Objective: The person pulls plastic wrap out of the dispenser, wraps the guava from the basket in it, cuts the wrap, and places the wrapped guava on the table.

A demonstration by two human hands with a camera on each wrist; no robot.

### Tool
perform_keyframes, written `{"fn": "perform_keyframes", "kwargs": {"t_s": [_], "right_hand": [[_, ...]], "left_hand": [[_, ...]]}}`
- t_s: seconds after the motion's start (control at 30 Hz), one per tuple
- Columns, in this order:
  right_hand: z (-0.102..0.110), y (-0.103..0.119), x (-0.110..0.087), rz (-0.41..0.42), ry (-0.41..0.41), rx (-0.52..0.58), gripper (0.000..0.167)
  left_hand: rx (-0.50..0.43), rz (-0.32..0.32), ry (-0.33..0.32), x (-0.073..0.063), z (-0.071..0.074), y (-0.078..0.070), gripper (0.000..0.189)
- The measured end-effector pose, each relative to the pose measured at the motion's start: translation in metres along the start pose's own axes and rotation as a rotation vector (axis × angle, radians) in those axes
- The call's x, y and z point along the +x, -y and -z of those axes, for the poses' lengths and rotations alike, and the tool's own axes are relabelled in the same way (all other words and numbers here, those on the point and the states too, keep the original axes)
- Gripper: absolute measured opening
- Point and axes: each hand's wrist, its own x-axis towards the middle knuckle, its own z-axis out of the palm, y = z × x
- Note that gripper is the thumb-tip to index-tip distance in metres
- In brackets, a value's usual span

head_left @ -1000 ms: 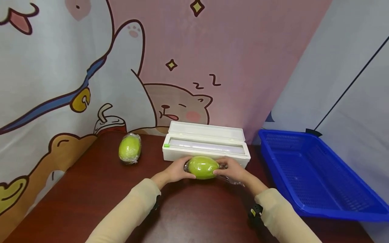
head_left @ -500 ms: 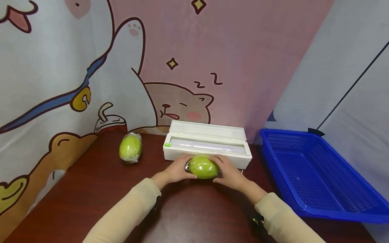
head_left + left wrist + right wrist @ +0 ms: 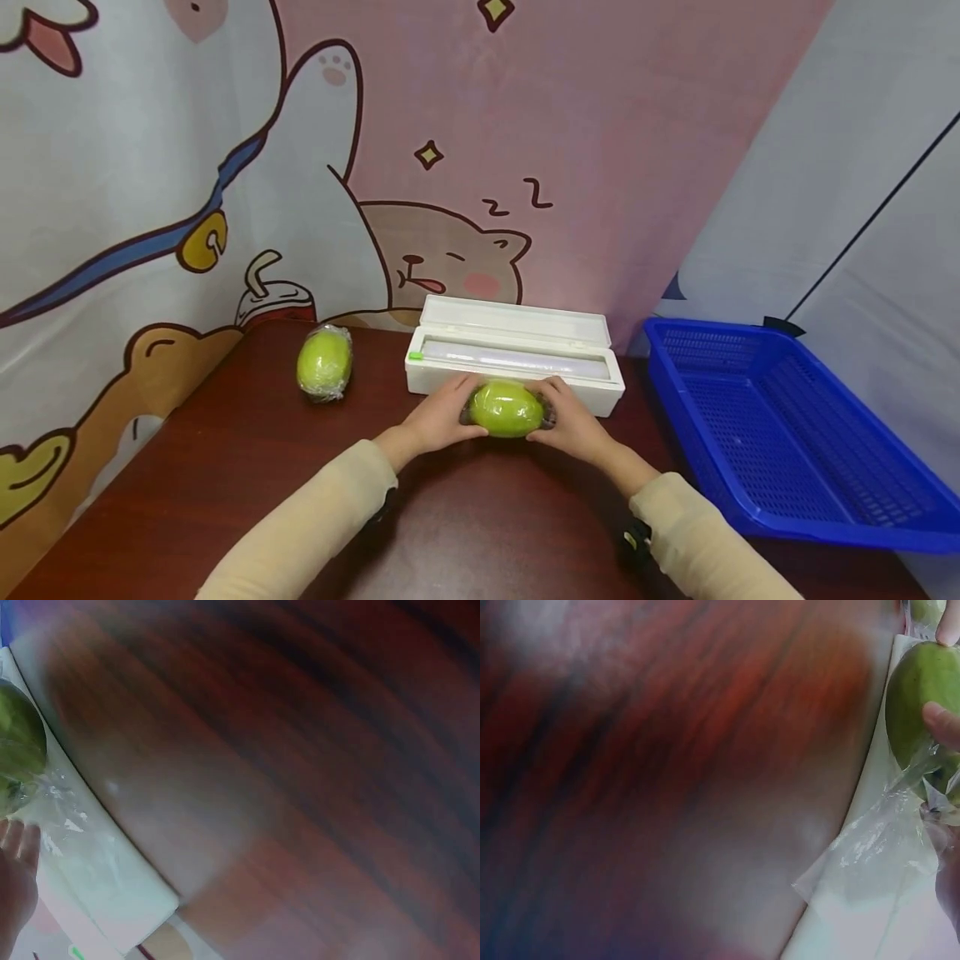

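Both hands hold a green mango [image 3: 507,410] in clear plastic film, in front of a white cling film box. My left hand [image 3: 442,417] grips its left end, thumb at the near side. At the right end is my right hand [image 3: 573,423], with fingers behind and thumb in front. Loose cling film [image 3: 855,847] trails from the mango in the right wrist view. The left wrist view shows part of the mango [image 3: 19,746], crinkled film beside it. A second wrapped green mango [image 3: 325,362] lies at the table's back left.
The white cling film box [image 3: 422,382] stands at the back with its lid [image 3: 517,321] raised and a film roll [image 3: 517,358] inside. A blue plastic basket [image 3: 697,442] sits on the right. Behind the dark red table [image 3: 480,517] hangs a cartoon-print cloth [image 3: 615,150].
Film spread out by the right hand a second ago no longer shows in the head view. The right fingers reached over the mango's top, then drew back to its right end.
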Motion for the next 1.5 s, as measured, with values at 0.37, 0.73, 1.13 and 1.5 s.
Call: {"fn": "perform_keyframes", "kwargs": {"t_s": [0.37, 0.73, 1.13, 1.5], "right_hand": [[-0.002, -0.011, 0.001, -0.134, -0.022, 0.172, 0.062], [-0.004, -0.009, 0.001, -0.107, -0.049, 0.161, 0.061], [0.0, -0.016, 0.004, -0.2, -0.007, 0.193, 0.059], [0.001, -0.017, 0.006, -0.203, -0.012, 0.142, 0.054]], "left_hand": [[-0.183, 0.015, -0.03, 0.003, -0.005, 0.003, 0.068], [-0.161, 0.028, 0.014, 0.004, -0.002, 0.003, 0.065], [-0.265, 0.098, 0.073, 0.011, 0.002, 0.003, 0.057], [-0.269, 0.116, 0.143, 0.013, 0.009, 0.003, 0.059]]}}
